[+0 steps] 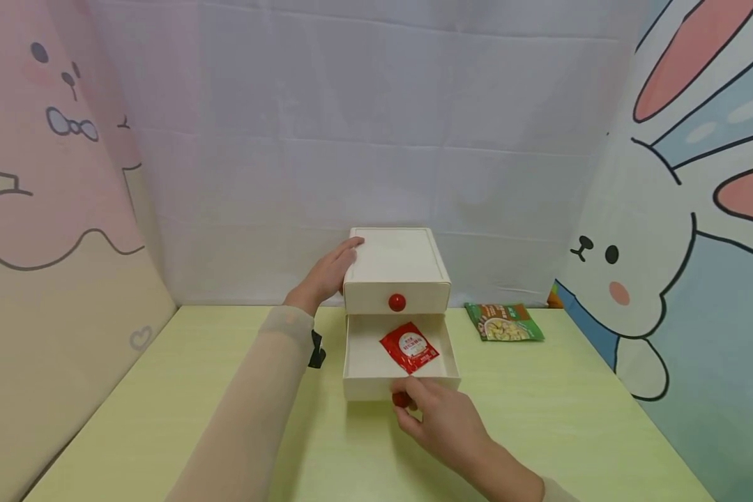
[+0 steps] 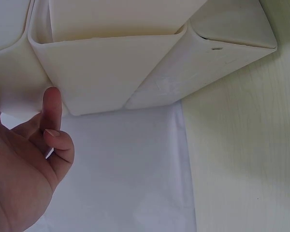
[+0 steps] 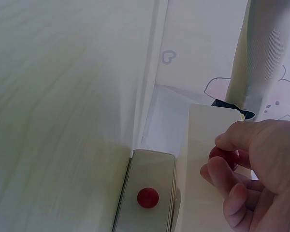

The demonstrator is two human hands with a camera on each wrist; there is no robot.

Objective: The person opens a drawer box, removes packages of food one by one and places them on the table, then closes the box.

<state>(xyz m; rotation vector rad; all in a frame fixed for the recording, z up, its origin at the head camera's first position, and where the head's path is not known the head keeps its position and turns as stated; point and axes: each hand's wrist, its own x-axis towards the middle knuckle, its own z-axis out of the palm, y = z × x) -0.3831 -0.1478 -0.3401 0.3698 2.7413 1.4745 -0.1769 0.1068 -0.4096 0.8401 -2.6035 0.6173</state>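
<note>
A white cabinet of stacked drawers [image 1: 395,254] stands at the table's back. One drawer [image 1: 367,348] is pulled out under the top drawer, and a red packet [image 1: 409,347] lies in it. My right hand [image 1: 442,422] pinches that drawer's red knob [image 3: 224,157] between thumb and fingers. My left hand [image 1: 328,272] rests against the cabinet's left side, with fingertips at the top edge. In the left wrist view a fingertip [image 2: 51,96] touches the white side wall. The top drawer, with its own red knob [image 1: 397,302], is pushed in.
A green snack bag [image 1: 505,323] lies on the table [image 1: 539,411], right of the cabinet. In the right wrist view a closed lower drawer with a red knob [image 3: 148,197] sits beside the table surface. A white cloth [image 1: 326,139] hangs behind, with cartoon-printed panels [image 1: 627,293] at both sides.
</note>
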